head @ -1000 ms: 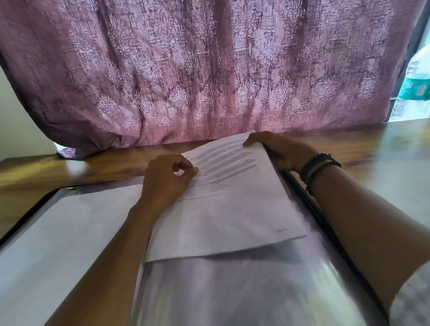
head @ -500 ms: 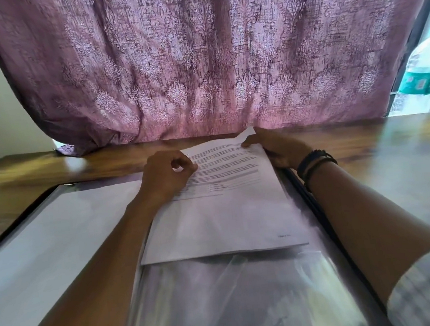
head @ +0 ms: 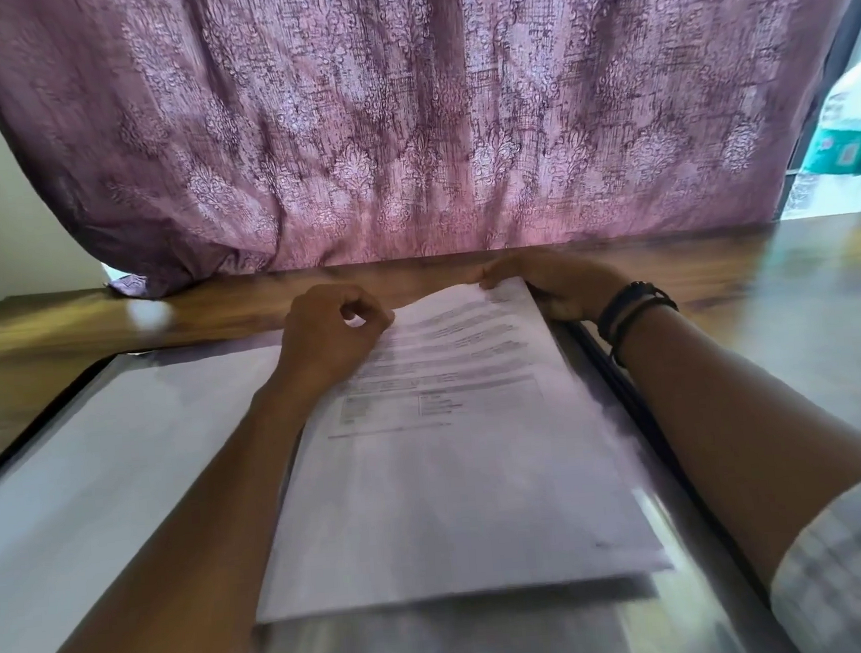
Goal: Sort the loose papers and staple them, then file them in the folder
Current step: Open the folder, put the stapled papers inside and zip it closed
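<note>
A purple curtain (head: 402,122) fills the view from 10 to 2 o'clock above a wooden table (head: 803,307). An open folder (head: 119,454) lies across the table from 9 to 5 o'clock. The papers (head: 456,489) rest on its right half, at centre. The left hand (head: 331,334), fingers curled, pinches their far left corner at 11 o'clock. The right hand (head: 554,285) grips the far right corner at 1 o'clock.

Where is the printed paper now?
In the head view, the printed paper lies centre-right on the right page of the open folder, its far corners held by the left hand and right hand.
</note>
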`<state>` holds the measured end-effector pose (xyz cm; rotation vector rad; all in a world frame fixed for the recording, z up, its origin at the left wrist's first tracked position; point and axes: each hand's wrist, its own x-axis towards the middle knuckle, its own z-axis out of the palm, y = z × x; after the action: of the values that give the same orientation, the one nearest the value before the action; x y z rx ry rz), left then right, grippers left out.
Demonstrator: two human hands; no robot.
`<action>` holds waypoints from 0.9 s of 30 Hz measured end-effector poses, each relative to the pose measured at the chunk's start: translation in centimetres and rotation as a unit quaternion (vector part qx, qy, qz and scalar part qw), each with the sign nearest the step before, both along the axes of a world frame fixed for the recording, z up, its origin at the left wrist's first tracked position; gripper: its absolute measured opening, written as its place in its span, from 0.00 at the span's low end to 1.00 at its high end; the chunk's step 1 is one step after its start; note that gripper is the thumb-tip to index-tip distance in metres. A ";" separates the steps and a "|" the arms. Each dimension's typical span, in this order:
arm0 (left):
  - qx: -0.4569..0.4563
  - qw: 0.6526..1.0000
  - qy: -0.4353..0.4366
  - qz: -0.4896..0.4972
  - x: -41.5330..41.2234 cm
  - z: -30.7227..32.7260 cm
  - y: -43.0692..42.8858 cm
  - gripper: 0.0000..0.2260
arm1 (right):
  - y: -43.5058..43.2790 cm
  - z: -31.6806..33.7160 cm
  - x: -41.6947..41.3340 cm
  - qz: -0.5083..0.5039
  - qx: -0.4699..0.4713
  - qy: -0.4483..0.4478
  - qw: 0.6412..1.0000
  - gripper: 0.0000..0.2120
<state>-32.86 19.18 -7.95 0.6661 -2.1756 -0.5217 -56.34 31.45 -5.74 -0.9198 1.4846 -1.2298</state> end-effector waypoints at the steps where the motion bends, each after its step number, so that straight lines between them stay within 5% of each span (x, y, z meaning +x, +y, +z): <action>1: -0.006 1.000 -0.001 -0.002 0.0 0.0 0.0 0.02 | 0.1 0.1 0.0 -0.003 0.004 0.004 1.000 0.07; 6: -0.001 1.000 0.003 0.008 0.1 0.1 0.1 0.02 | 0.4 0.8 0.5 0.039 -0.027 -0.050 0.998 0.15; 10: 0.012 1.000 0.000 -0.001 0.1 0.2 0.4 0.03 | 0.7 1.3 0.9 0.091 0.015 0.069 0.993 0.31; 14: 0.006 1.000 -0.014 0.001 0.1 0.2 0.6 0.02 | 1.3 1.5 2.1 0.100 -0.010 0.114 0.988 0.19; 17: 0.001 1.000 -0.030 0.001 0.3 0.1 0.8 0.04 | 2.5 0.5 3.6 0.003 -0.063 0.115 0.991 0.12; 20: -0.023 0.999 -0.046 -0.003 0.6 -0.3 0.6 0.06 | 3.4 -0.9 4.7 -0.147 -0.098 0.230 0.957 0.09; 22: -0.038 0.996 -0.072 0.027 1.0 -0.5 0.5 0.16 | 5.0 -1.2 6.4 -0.186 -0.048 0.371 0.908 0.24; 24: -0.052 0.992 -0.099 0.060 1.4 -0.5 0.8 0.25 | 7.4 -0.9 9.7 -0.165 -0.042 0.507 0.845 0.30; 27: -0.053 0.991 -0.104 0.066 2.0 -0.2 2.1 0.24 | 11.7 -0.7 15.9 -0.043 -0.063 0.521 0.850 0.32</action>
<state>-30.87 21.29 -8.11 0.8305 -2.3148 -0.2761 -40.42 43.20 -6.48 -1.7924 2.2982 -0.8891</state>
